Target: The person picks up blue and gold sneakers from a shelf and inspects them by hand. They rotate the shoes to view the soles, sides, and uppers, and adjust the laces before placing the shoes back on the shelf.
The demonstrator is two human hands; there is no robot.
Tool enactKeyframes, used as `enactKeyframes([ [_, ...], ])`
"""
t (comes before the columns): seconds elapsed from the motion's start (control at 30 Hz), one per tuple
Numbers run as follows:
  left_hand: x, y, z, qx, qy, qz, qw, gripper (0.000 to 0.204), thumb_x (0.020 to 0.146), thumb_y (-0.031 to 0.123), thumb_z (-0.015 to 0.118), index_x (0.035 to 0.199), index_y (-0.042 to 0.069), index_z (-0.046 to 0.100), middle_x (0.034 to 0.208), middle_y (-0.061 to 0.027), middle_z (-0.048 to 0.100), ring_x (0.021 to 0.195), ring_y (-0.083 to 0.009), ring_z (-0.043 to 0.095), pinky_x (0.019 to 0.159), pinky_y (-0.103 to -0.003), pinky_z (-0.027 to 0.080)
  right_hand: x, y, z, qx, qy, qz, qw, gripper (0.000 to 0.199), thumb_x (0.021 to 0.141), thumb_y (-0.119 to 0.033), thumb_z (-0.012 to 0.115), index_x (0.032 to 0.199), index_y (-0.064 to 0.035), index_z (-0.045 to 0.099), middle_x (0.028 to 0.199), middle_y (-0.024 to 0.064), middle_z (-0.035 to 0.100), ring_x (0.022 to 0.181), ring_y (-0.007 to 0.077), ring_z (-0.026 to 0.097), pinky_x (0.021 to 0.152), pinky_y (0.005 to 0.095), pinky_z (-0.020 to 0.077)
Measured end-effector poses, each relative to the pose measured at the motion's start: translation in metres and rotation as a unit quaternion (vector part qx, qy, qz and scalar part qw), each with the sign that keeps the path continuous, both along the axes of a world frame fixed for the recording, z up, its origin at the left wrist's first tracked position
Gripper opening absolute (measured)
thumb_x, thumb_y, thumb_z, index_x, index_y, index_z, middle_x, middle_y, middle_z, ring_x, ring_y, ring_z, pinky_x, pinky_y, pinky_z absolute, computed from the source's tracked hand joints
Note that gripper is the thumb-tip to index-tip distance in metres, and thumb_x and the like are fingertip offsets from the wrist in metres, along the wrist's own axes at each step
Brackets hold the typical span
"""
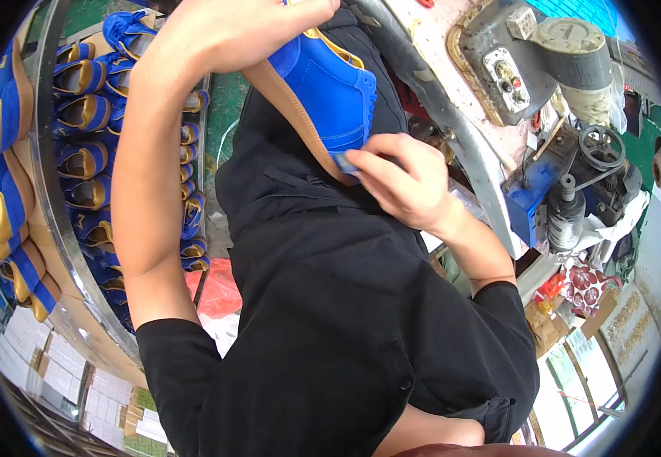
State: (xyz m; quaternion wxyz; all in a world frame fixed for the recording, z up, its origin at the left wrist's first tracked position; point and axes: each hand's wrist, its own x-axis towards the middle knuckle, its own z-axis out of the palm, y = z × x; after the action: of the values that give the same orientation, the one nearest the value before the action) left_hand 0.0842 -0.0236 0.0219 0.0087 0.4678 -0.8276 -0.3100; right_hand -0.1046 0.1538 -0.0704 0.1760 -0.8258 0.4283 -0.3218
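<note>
A blue shoe (329,91) with a tan sole edge and a yellow lining lies tilted over my dark-trousered lap. My left hand (281,23) is closed on its far end, the fingers partly cut off by the top of the picture. At the shoe's near end, my right hand (410,183) pinches a small grey-blue piece (346,162). That piece touches the shoe close to where the blue upper meets the tan sole edge. Its exact kind is hard to make out, since my fingers cover much of it.
Racks of similar blue shoes (83,114) stand on my left, and more shoes (11,206) sit on a shelf beyond a metal rail (49,190). To the right is a workbench (441,38) with a grey machine (528,57) and a belt-driven wheel (601,147). A red bag (218,288) lies below.
</note>
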Motion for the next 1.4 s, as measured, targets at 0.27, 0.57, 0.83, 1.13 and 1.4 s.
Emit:
enactKeyframes([
  [0.27, 0.006, -0.008, -0.031, 0.017, 0.003, 0.017, 1.0, 0.043, 0.088, 0.04, 0.054, 0.089, -0.001, 0.067, 0.075, -0.0188, 0.067, 0.07, -0.0333, 0.066, 0.067, -0.04, 0.05, -0.027, -0.007, -0.017, -0.03, 0.074, 0.071, 0.994, 0.031, 0.072, -0.003, 0.068, 0.102, 0.0022, 0.063, 0.093, 0.015, 0.062, 0.075, 0.0272, 0.065, 0.061, 0.0346, 0.0549],
  [0.57, 0.008, 0.013, -0.034, -0.014, 0.075, 0.032, 0.997, 0.034, 0.088, 0.029, 0.059, 0.081, -0.004, 0.061, 0.065, -0.0102, 0.057, 0.061, -0.0155, 0.053, 0.059, -0.033, 0.044, -0.008, -0.001, -0.029, -0.021, 0.041, 0.013, 0.999, 0.028, 0.073, -0.01, 0.067, 0.1, 0.0003, 0.064, 0.092, 0.0139, 0.063, 0.072, 0.0264, 0.066, 0.061, 0.0333, 0.0557],
  [0.83, 0.01, 0.003, -0.047, 0.046, 0.066, 0.07, 0.994, 0.035, 0.088, 0.03, 0.059, 0.082, -0.005, 0.061, 0.065, -0.0096, 0.058, 0.062, -0.0149, 0.054, 0.06, -0.033, 0.044, 0.002, 0.004, -0.028, 0.019, 0.043, 0.016, 0.999, 0.031, 0.074, -0.006, 0.066, 0.105, -0.004, 0.063, 0.091, 0.0102, 0.057, 0.069, 0.0233, 0.063, 0.057, 0.0335, 0.0539],
  [1.13, 0.009, 0.005, -0.051, 0.041, 0.083, 0.082, 0.992, 0.035, 0.088, 0.029, 0.058, 0.081, -0.005, 0.06, 0.064, -0.0087, 0.056, 0.061, -0.0143, 0.053, 0.059, -0.033, 0.044, 0.001, 0.005, -0.029, -0.001, 0.024, -0.005, 1.0, 0.028, 0.078, -0.008, 0.067, 0.105, -0.0037, 0.063, 0.089, 0.0096, 0.058, 0.065, 0.0234, 0.064, 0.053, 0.0322, 0.0525],
  [1.4, 0.012, 0.006, -0.053, 0.032, 0.081, 0.069, 0.994, 0.033, 0.089, 0.027, 0.057, 0.079, -0.004, 0.058, 0.063, -0.0063, 0.054, 0.061, -0.0131, 0.051, 0.058, -0.032, 0.043, 0.008, 0.017, -0.024, 0.083, -0.075, -0.106, 0.988, 0.022, 0.078, -0.001, 0.074, 0.096, 0.0004, 0.061, 0.08, 0.0112, 0.061, 0.061, 0.0256, 0.064, 0.053, 0.0345, 0.0524],
])
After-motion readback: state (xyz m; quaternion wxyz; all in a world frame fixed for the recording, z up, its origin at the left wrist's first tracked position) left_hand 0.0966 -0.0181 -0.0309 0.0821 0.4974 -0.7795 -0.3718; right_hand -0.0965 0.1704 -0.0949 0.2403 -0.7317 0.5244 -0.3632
